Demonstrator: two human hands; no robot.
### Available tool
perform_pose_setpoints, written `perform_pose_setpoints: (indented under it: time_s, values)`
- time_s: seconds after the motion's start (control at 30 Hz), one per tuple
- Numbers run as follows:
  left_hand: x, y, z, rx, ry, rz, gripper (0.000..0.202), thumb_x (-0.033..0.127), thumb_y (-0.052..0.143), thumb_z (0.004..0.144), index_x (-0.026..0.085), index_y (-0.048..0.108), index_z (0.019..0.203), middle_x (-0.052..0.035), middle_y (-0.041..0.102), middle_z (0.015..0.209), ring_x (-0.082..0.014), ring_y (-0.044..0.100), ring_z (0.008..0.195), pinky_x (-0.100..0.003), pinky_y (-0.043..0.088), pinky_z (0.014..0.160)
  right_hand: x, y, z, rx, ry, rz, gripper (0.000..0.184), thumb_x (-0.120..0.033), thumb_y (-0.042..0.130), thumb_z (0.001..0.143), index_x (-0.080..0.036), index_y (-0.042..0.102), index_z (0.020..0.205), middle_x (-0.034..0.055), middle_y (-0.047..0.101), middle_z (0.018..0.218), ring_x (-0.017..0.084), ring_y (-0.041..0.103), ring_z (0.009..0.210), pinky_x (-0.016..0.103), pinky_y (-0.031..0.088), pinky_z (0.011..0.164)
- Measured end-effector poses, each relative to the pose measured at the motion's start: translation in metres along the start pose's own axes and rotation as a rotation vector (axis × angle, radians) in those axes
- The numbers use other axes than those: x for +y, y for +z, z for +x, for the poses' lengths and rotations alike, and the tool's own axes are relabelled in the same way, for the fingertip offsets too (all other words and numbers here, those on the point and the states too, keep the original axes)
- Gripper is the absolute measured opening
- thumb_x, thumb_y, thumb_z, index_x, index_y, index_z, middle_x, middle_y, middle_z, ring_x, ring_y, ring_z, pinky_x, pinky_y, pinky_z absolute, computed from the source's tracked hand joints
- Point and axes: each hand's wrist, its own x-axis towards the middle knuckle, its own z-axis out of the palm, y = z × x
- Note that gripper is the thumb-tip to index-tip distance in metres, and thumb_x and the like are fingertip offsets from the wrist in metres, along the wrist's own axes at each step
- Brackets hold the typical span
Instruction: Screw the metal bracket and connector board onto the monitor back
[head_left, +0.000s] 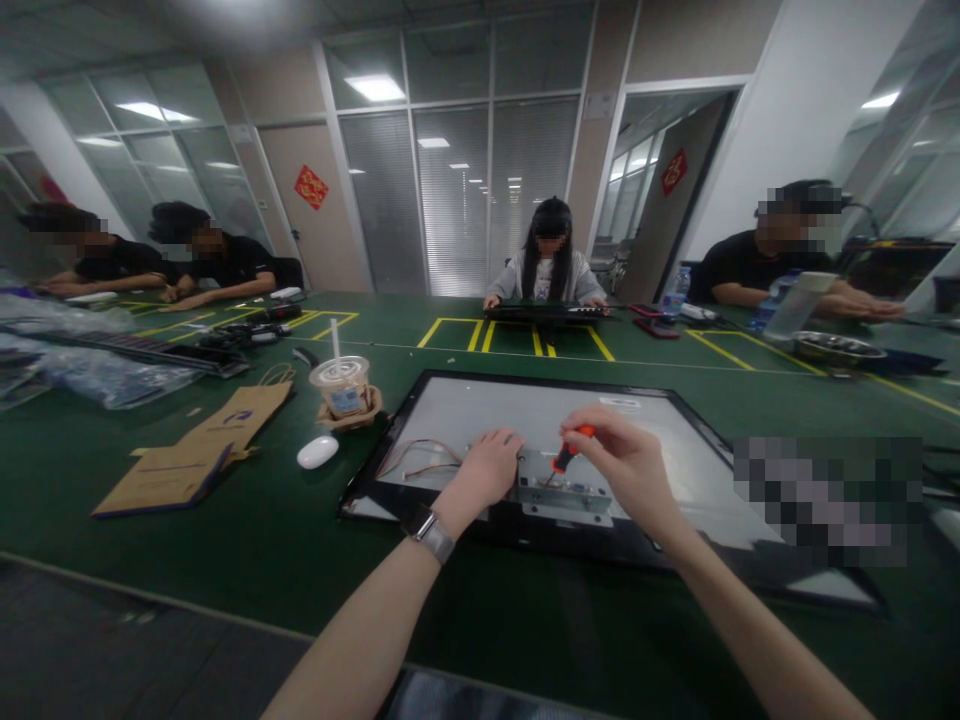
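A display panel (469,405) with a grey back and black frame lies flat on the green table (247,590). Near its front edge is a metal bracket (574,503) with small electronic parts on it. In my right hand (630,465) is a screwdriver (567,456) with a red and black handle, pinched at the top and tilted, its tip down at the bracket. My left hand (491,468), with a watch on the wrist, lies at the bracket's left end, fingers stretched over it; its thumb is hidden. Thin cables (424,455) run left of that hand.
Left of the panel stand an iced drink cup (341,385) in a carrier, a white mouse-shaped object (318,452) and a brown paper bag (202,440). Plastic-wrapped parts (97,365) lie farther left. A metal bowl (838,348) sits at right. Several people sit around the table.
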Motion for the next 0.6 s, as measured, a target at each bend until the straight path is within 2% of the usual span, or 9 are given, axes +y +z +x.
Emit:
perform_pose_setpoints:
  time_s: [0.1,0.17,0.27,0.47,0.6]
  values:
    - [0.0,0.0,0.0,0.001,0.006,0.006,0.037,0.009,0.039,0.097,0.016,0.057,0.128,-0.0146,0.058,0.136,-0.0259,0.056,0.124,-0.041,0.046,0.104,-0.003,-0.003,0.0,-0.08,0.046,0.059,0.016,-0.039,0.073,0.085,-0.024,0.08,0.087,0.0067,0.07,0.088,0.023,0.069,0.083,0.038,0.059,0.072]
    - [0.001,-0.001,-0.001,0.003,0.014,0.008,0.036,0.009,0.039,0.096,0.016,0.057,0.128,-0.0146,0.058,0.135,-0.0258,0.056,0.123,-0.04,0.046,0.104,-0.003,-0.007,0.001,-0.151,0.101,0.094,0.023,-0.041,0.07,0.089,-0.024,0.08,0.101,0.007,0.072,0.091,0.024,0.071,0.086,0.039,0.061,0.075]
    - [0.0,-0.001,-0.001,0.01,0.017,0.005,0.035,0.01,0.04,0.097,0.016,0.057,0.126,-0.0145,0.059,0.132,-0.0253,0.057,0.122,-0.04,0.046,0.104,0.0,-0.012,0.002,-0.229,0.153,0.124,0.034,-0.043,0.062,0.095,-0.023,0.072,0.12,0.0079,0.076,0.099,0.024,0.072,0.091,0.042,0.061,0.082]
    - [0.0,0.002,0.0,0.043,0.018,-0.007,0.034,0.01,0.04,0.097,0.016,0.059,0.125,-0.0141,0.06,0.129,-0.0247,0.058,0.119,-0.039,0.045,0.105,0.0,-0.014,0.003,-0.21,0.071,0.019,0.026,-0.041,0.05,0.102,-0.023,0.065,0.112,0.0099,0.075,0.109,0.023,0.072,0.096,0.046,0.056,0.096]
    - [-0.001,0.002,0.0,0.036,0.022,-0.012,0.034,0.01,0.042,0.096,0.018,0.058,0.125,-0.013,0.06,0.129,-0.0238,0.059,0.117,-0.039,0.046,0.104,-0.009,-0.025,0.004,-0.396,0.087,-0.026,0.029,-0.041,0.05,0.101,-0.025,0.065,0.121,0.0107,0.073,0.117,0.027,0.07,0.11,0.045,0.057,0.096]
